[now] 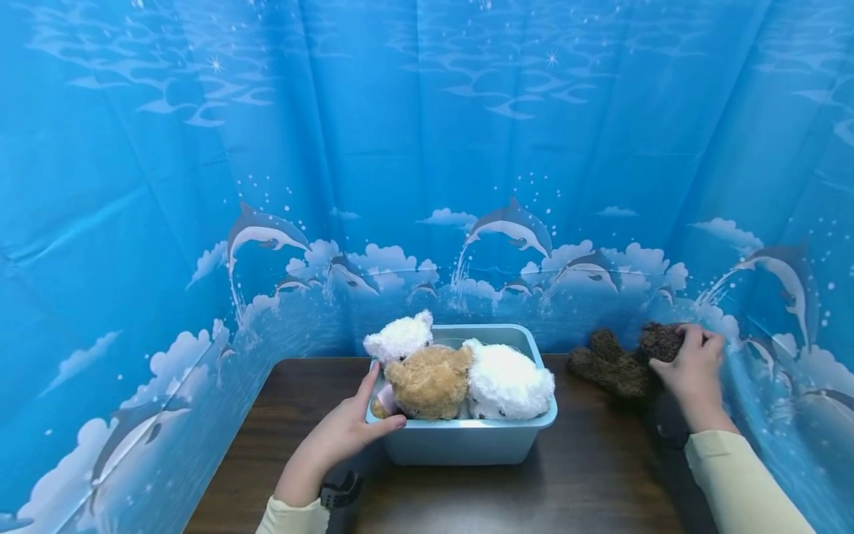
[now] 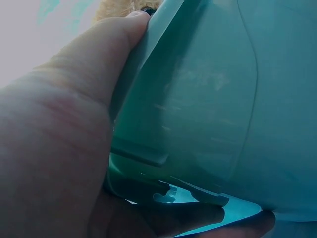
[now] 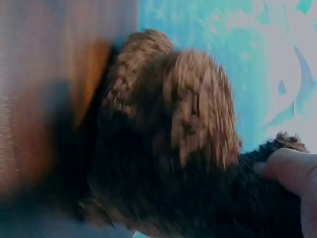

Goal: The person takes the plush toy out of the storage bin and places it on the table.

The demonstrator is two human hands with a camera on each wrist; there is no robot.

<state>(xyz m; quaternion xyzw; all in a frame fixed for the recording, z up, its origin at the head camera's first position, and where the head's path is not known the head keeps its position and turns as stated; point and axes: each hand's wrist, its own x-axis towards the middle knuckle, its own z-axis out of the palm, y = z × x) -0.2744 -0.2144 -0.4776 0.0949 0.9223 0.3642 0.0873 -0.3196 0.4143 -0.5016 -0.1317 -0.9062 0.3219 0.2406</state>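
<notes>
A light blue plastic bin (image 1: 460, 445) holds a white plush bear (image 1: 400, 335), a tan plush bear (image 1: 430, 382) and a white fluffy plush toy (image 1: 510, 382). My left hand (image 1: 347, 430) grips the bin's front left corner, thumb on the rim (image 2: 153, 37) and fingers along the outside. To the right, my right hand (image 1: 694, 371) pinches one end of a dark brown plush toy (image 1: 610, 363). Its shaggy fur (image 3: 198, 109) fills much of the right wrist view, blurred, with only the thumb (image 3: 287, 168) plainly seen there.
The dark wooden table (image 1: 267, 445) carries the bin near its back edge. A blue curtain (image 1: 427, 148) printed with dolphins hangs close behind the table and along both sides. A black band (image 1: 342, 489) is on the left wrist.
</notes>
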